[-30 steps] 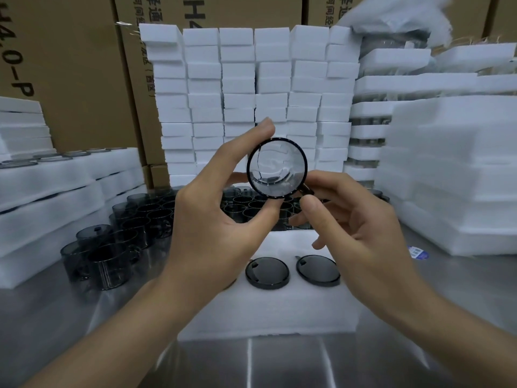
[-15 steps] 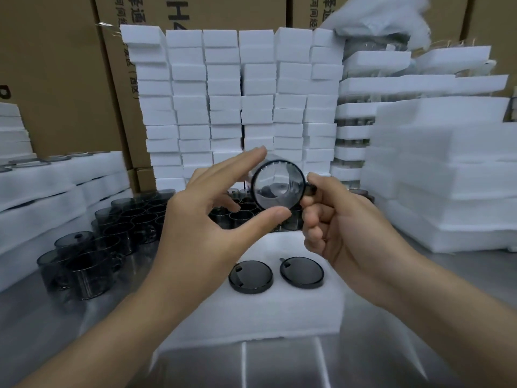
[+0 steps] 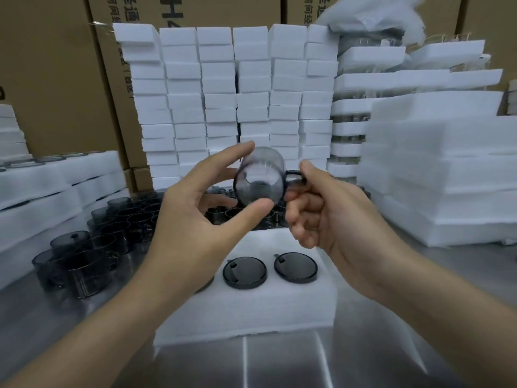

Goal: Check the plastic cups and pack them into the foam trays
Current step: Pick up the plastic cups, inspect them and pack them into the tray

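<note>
steel table carrying foam tray, cartons behind, left hand pinching cup, right hand gripping its handle

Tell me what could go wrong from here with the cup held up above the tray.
1. Only fingertips of the left hand and the right hand, which pinches the handle, hold the cup. It might slip and drop onto the packed cups in the foam tray.
2. The loose cups stand close beside the left forearm. Lowering that arm could knock them over.
</note>
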A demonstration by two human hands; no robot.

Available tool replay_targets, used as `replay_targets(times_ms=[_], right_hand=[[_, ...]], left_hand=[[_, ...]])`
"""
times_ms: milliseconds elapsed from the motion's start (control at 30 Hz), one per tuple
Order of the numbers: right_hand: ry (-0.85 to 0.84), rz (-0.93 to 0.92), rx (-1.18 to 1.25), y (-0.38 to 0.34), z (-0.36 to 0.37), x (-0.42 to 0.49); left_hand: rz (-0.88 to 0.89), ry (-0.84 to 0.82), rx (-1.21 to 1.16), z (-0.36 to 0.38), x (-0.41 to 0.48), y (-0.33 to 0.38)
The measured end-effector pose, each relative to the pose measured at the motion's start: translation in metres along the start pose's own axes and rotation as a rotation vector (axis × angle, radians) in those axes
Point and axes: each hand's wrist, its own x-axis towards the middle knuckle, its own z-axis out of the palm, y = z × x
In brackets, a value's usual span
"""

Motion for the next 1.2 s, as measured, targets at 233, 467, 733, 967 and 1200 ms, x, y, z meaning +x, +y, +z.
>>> replay_targets(times_ms=[233,467,733,967,1200], right_hand=[[0.047,-0.225,-0.193,0.024,0.015,-0.009],[0.044,-0.082,0.069,0.028,0.013,-0.009],[-0.096,0.067,0.269,0.02,0.013,-0.008],[-0.178,0.254,0.496,0.015,0.014,-0.009],[-0.213,0.256,0.454,0.014,0.018,-0.012]], left_hand=[[-0.069,0.061,-0.019,0.005,-0.004,-0.009],[-0.109,-0.052,-0.223,0.009,-0.003,-0.005],[-0.499,-0.132,-0.64,0.009,0.001,-0.008],[-0.488,-0.173,-0.638,0.007,0.001,-0.003],[-0.506,-0.152,-0.521,0.008,-0.001,-0.003]])
